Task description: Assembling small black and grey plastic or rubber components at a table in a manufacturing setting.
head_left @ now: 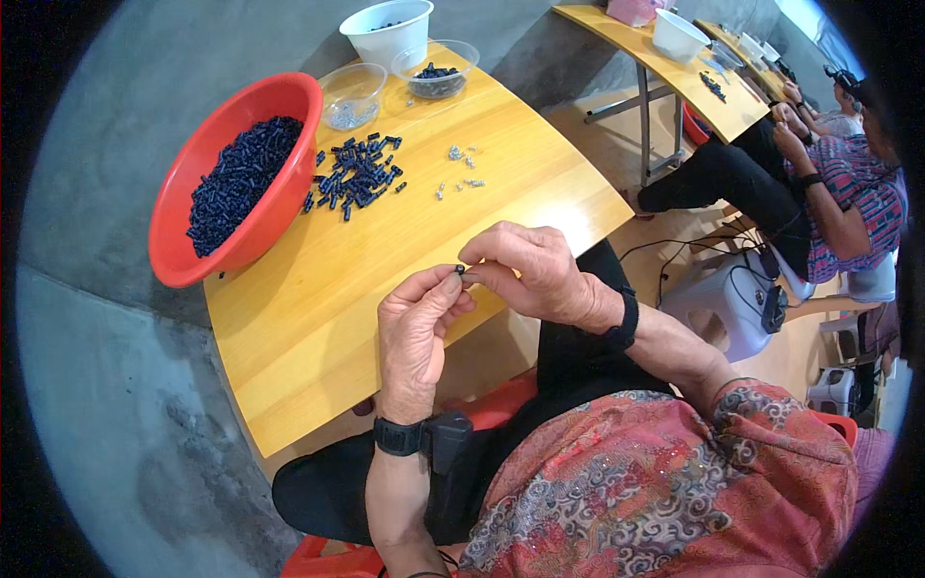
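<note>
My left hand (416, 332) is closed, thumb and fingertips pinching a small black part (460, 270) just above the near edge of the table. Meeting it there, my right hand (540, 275) has its thumb and forefinger pinched together; what they hold, if anything, is too small to make out. Beyond my hands lies a loose pile of short black cylindrical parts (358, 173) on the yellow wooden table (318, 328). Small silvery metal pieces (461, 154) are scattered right of that pile.
A tilted red basin (313, 106) full of black parts stands at the left. Two clear bowls (332, 87) (472, 60) and a white tub (385, 43) stand at the table's far end. People (848, 193) sit at another table (617, 39) on the right, near a stool (718, 308) and cables.
</note>
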Available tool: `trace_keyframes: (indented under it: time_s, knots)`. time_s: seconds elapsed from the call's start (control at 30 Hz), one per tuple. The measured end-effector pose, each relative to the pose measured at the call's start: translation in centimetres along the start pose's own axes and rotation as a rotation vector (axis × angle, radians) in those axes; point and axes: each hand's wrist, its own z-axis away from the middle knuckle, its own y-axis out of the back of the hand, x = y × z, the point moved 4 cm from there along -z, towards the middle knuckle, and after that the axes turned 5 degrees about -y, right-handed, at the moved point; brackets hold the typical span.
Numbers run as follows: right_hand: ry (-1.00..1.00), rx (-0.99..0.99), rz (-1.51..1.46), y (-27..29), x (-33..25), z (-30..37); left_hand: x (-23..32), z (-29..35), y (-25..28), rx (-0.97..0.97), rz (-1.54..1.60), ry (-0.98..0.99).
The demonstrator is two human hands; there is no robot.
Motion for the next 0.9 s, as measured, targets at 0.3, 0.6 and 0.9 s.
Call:
trace_keyframes:
  time_s: [0.3, 0.6, 0.9]
  knots:
    - [0.096, -0.013, 0.049, 0.14, -0.14, 0.09, 0.0, -0.03, -0.09, 0.008, 0.023, -0.001]
    - [0.112, -0.007, 0.081, 0.12, 0.0, 0.09, -0.08, 0.0, 0.0, -0.008, -0.002, -0.004]
    - [0.227, 0.004, 0.124, 0.23, -0.34, 0.11, -0.06, 0.03, 0.07, 0.015, -0.003, 0.014]
